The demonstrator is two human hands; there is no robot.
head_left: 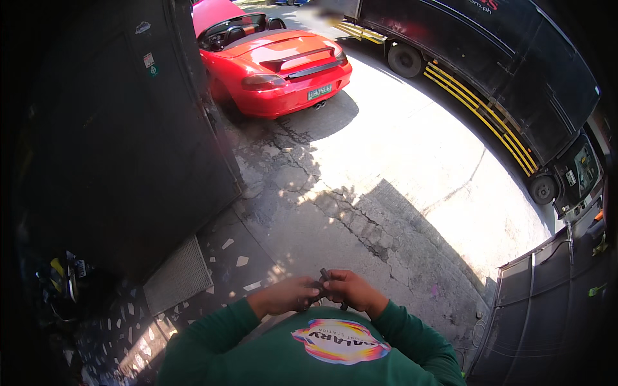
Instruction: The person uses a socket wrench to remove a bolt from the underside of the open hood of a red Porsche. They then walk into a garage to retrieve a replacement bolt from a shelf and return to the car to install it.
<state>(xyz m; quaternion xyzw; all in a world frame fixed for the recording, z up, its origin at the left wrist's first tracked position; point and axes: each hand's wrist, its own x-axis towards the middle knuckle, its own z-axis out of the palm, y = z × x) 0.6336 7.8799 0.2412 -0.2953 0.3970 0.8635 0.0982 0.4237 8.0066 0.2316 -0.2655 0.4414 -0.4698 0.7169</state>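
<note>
Close in front of my green shirt, my two hands meet at the lower middle of the view. My left hand [287,296] is closed, its fingers curled around a small dark part. From the other side my right hand [353,291] pinches the same thing, a dark rod-shaped part [324,275]. A stubby dark end of it sticks up between the hands, and more dark material shows below my right fingers. Its middle is covered by fingers, and its exact kind is too small to make out.
A red convertible [293,55] stands ahead on cracked concrete [290,212]. To the right is a black truck [476,64] with yellow side rails. A dark metal gate [116,122] rises at the left, near a floor grate [178,275]. Another dark gate panel [537,296] stands at the lower right.
</note>
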